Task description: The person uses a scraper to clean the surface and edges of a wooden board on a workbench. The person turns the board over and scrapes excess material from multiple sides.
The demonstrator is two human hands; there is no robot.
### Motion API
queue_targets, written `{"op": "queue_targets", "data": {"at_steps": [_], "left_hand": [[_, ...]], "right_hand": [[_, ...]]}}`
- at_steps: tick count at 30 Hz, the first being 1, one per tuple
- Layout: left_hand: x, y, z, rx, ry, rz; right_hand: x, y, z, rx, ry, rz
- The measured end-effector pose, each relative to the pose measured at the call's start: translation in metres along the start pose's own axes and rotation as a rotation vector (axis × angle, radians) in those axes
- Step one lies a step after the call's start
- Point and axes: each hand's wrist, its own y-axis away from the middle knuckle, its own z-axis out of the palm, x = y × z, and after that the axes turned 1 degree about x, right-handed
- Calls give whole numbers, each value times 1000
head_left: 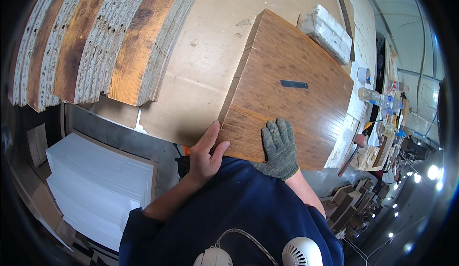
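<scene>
A stack of brown wood-grain boards (287,51) lies in front of me on the bench, its layered edge showing along the left side. My left hand (206,152) is bare. It rests against the near left corner of the stack, fingers stretched along the side and thumb apart. On my right hand (279,146) is a grey-green knit glove with a fingertip exposed. That hand lies flat on the top board near its front edge, fingers extended. A small dark flat strip (293,84) sits on the top board, beyond the gloved hand.
Stacked wood-grain planks (136,36) stand at the far left on the cardboard-covered bench (191,75). Beyond the boards lies a wrapped white block (326,32). Tape (364,76) and a clear bottle (377,98) are on the right. White panels (95,184) are piled low at the left.
</scene>
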Motion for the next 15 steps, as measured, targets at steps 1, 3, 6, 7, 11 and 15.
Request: {"op": "queue_targets", "data": {"at_steps": [1,3,6,7,11,15], "left_hand": [[-1,0,0,1,4,-4],[-1,0,0,12,-5,4],[-1,-1,0,27,-13,21],[0,-1,0,28,-1,10],[3,-4,0,27,39,8],[4,-10,1,-25,45,-12]], "right_hand": [[0,0,1,13,-4,9],[-1,-1,1,10,18,7],[-1,1,-4,-25,29,34],[-1,5,-7,-58,41,27],[11,37,-27,-16,10,94],[46,94,-32,249,-120,431]]}}
